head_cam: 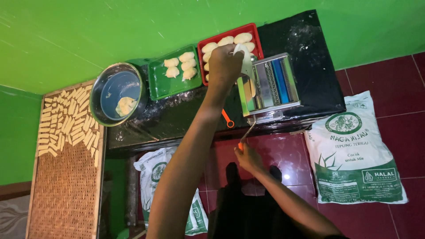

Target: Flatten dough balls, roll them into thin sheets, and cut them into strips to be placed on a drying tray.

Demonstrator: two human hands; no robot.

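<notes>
Two flour sacks (354,155) lie on red floor. Woven tray (66,177) carries cut dough strips. Black table (310,66) bears pasta machine (270,84); left hand (225,66) pinches dough sheet (246,66) above it; right hand (248,157) grips crank handle (247,132).

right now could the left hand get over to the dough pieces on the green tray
Probably yes. The left hand is raised at the top of the pasta roller, holding a piece of dough, and the green tray lies just beside it on the same black table. Nothing stands between them.
</notes>
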